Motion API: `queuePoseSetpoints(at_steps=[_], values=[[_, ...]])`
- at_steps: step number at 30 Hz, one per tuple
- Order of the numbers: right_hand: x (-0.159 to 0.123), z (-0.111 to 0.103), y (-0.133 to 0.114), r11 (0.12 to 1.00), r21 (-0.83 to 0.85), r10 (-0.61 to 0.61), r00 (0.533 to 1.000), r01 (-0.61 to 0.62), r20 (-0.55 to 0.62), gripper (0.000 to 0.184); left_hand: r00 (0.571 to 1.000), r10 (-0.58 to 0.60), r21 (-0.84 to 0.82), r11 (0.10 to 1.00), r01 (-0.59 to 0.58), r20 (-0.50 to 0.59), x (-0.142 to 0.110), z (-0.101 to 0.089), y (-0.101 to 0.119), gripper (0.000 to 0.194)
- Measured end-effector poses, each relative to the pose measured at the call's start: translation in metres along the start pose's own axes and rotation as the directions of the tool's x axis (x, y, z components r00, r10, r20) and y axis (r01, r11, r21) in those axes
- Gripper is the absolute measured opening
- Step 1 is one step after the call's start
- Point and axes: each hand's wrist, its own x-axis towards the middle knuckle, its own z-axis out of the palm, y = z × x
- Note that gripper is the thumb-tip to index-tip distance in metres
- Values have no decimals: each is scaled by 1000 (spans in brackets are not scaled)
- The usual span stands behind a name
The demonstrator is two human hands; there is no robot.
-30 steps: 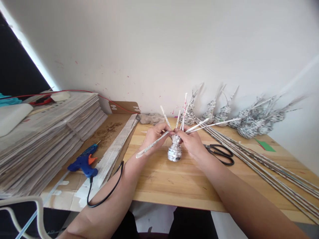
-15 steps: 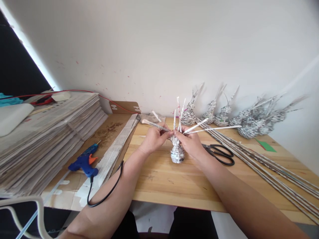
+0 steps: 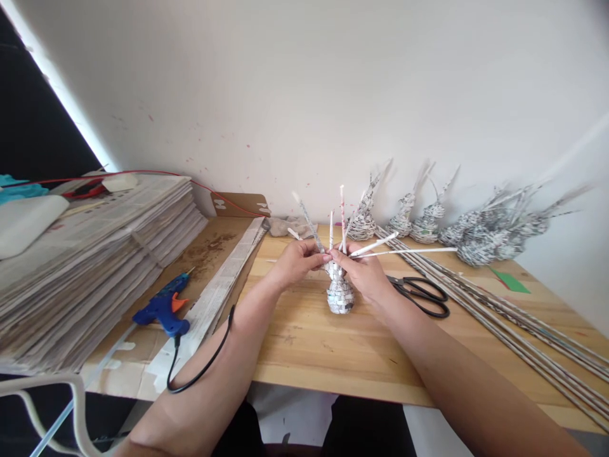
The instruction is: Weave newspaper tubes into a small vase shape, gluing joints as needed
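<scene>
A small gourd-shaped weaving of rolled newspaper (image 3: 340,297) stands upright between my hands, with several paper tubes (image 3: 342,212) fanning out from its neck. My left hand (image 3: 299,260) is closed, thumb and fingers pinching at the left of the neck, where a grey printed tube (image 3: 309,221) rises. From the other side my right hand (image 3: 364,270) grips the neck, its thumb almost touching the left thumb. Two white tubes (image 3: 375,244) stick out rightward past the right hand. My fingers hide part of the neck and the tube bases.
Black-handled scissors (image 3: 421,295) and long paper tubes (image 3: 485,317) lie to the right. More woven paper gourds (image 3: 428,222) stand along the wall. To the left are a blue glue gun (image 3: 164,308) with a black cord, newspaper strips (image 3: 223,285) and a tall newspaper stack (image 3: 104,273).
The grey printed tube at the left hand has swung from pointing toward me, through leftward, to pointing up and away. The woven piece shifted slightly right. Both hands keep their grip.
</scene>
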Motion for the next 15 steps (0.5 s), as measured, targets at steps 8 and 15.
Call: queuePoseSetpoints(at_steps=[8, 15], values=[[1, -2, -9, 998, 34, 56, 998, -56, -1, 44, 999, 37, 13, 999, -37, -10, 0, 3, 0, 30], [3, -12, -22, 984, 143, 97, 991, -109, 89, 36, 996, 75, -88, 993, -79, -42, -3, 5, 6, 32]])
